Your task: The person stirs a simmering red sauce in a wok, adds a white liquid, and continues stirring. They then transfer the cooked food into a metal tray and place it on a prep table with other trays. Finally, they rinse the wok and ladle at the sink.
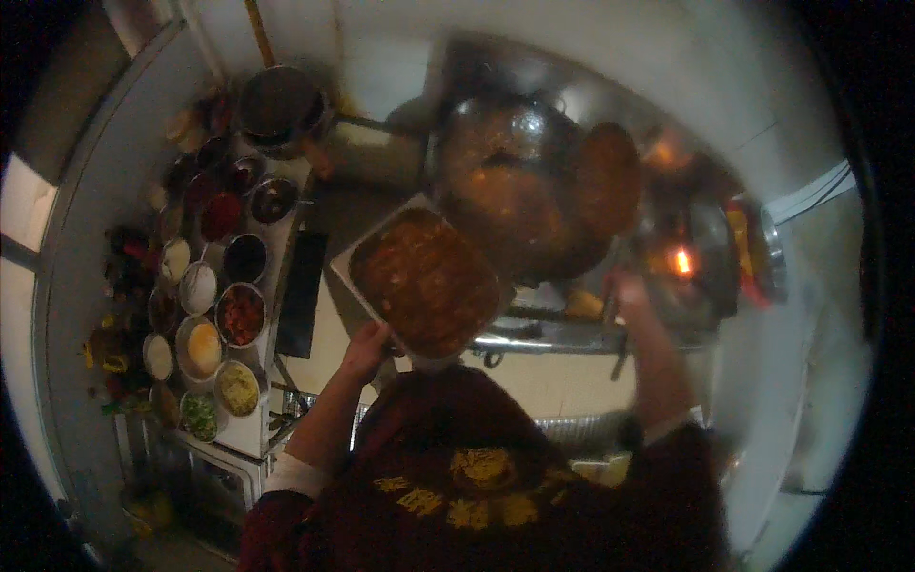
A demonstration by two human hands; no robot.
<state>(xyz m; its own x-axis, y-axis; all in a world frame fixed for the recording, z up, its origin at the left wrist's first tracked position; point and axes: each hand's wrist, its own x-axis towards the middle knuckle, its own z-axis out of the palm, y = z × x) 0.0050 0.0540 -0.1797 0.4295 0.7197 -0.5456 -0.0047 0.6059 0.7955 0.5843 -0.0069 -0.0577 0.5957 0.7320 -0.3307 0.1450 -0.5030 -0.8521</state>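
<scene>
My left hand (366,352) grips the near left edge of a pale rectangular tray (343,266). Chunky reddish-brown food (425,282) fills the tray, which is turned cornerwise in front of my chest. To its right, a large dark wok (529,129) holds brownish, glistening contents. My right hand (630,292), blurred, is closed around a dark handle (616,357) near the front of the stove. Over the wok's right side is a round utensil (609,179), brown across its face, perhaps a strainer; whether the handle belongs to it is hard to tell.
A flame (683,261) burns at the burner on the right, with an orange glow (666,151) behind it. Steel bowls of ingredients, among them red chopped pieces (241,314) and chopped greens (200,416), crowd the left counter (246,436). A deep pot (279,100) stands at its far end.
</scene>
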